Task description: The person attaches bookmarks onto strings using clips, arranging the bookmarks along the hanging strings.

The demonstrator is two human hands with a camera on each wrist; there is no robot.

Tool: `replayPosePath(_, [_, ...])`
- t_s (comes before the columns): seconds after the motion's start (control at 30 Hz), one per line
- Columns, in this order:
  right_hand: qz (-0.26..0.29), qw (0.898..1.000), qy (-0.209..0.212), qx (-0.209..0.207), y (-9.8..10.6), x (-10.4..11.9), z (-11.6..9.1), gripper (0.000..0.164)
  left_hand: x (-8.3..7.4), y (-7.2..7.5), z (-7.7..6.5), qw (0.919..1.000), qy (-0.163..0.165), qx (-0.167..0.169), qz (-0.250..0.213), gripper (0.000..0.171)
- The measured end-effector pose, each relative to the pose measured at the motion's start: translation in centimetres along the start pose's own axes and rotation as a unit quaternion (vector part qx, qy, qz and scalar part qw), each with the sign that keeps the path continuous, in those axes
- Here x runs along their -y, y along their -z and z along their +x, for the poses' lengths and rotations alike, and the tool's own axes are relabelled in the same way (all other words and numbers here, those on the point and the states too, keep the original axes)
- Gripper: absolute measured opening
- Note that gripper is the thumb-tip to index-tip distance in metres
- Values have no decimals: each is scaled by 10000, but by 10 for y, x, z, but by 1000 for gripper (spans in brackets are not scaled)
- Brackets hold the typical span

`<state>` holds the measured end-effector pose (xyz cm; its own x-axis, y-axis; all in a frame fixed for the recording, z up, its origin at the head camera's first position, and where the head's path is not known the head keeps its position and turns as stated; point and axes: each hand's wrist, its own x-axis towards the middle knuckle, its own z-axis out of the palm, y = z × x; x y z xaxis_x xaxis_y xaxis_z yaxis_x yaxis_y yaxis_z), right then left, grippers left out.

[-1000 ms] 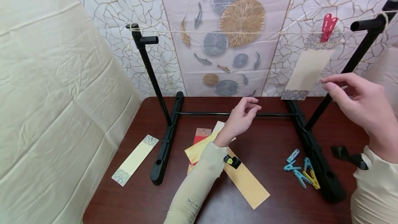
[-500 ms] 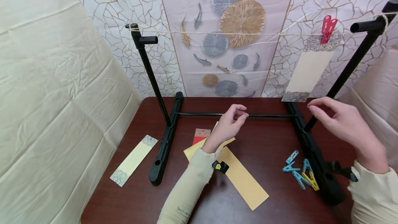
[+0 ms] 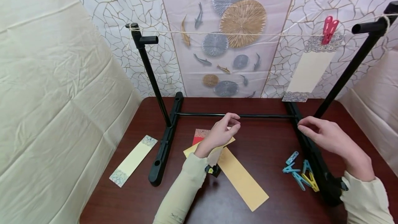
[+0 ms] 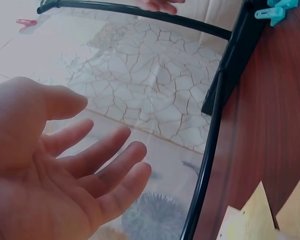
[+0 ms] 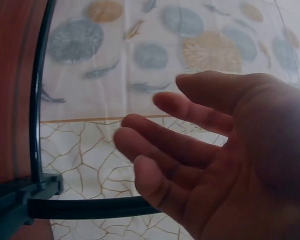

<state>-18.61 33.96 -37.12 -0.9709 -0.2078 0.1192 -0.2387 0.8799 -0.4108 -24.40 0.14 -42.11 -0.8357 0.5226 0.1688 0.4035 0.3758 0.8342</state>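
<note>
Cards (image 3: 244, 179), left hand (image 3: 220, 133) above; clothespins (image 3: 300, 181), right hand (image 3: 332, 137) nearby

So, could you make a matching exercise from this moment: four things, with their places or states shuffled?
1. Red clip
2. Yellow clip
3. Leftmost card
4. Right hand

A. Loosely curled, empty
B. On the string
C. Beside blue clips
D. Flat on the table, patterned at both ends

Pairs: 1-B, 2-C, 3-D, 4-A

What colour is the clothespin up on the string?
The clothespin on the string is pinkish red; it shows best in the head view.
</note>
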Motion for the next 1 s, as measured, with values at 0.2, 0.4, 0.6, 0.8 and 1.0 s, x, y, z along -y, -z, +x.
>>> replayPosePath(0.2, [-129, 9963, 31, 847, -6, -7, 4, 35, 15, 5, -3, 9984, 210, -200, 480, 28])
replayPosePath(0.4, [-43, 9902, -133, 1389, -15, -8, 9, 38, 36, 9, -7, 9945, 368, -625, 756, 26])
replayPosePath(0.6, [213, 9839, -399, 1729, -24, -12, 8, 42, 53, 15, -14, 9917, 680, -433, 1002, 28])
replayPosePath(0.8, [414, 9794, -621, 1878, -30, -16, 3, 44, 64, 19, -19, 9810, 881, -139, 1725, 29])
replayPosePath(1.0, [475, 9796, -652, 1839, -34, -16, 2, 39, 67, 23, -19, 9797, 1008, -201, 1719, 32])
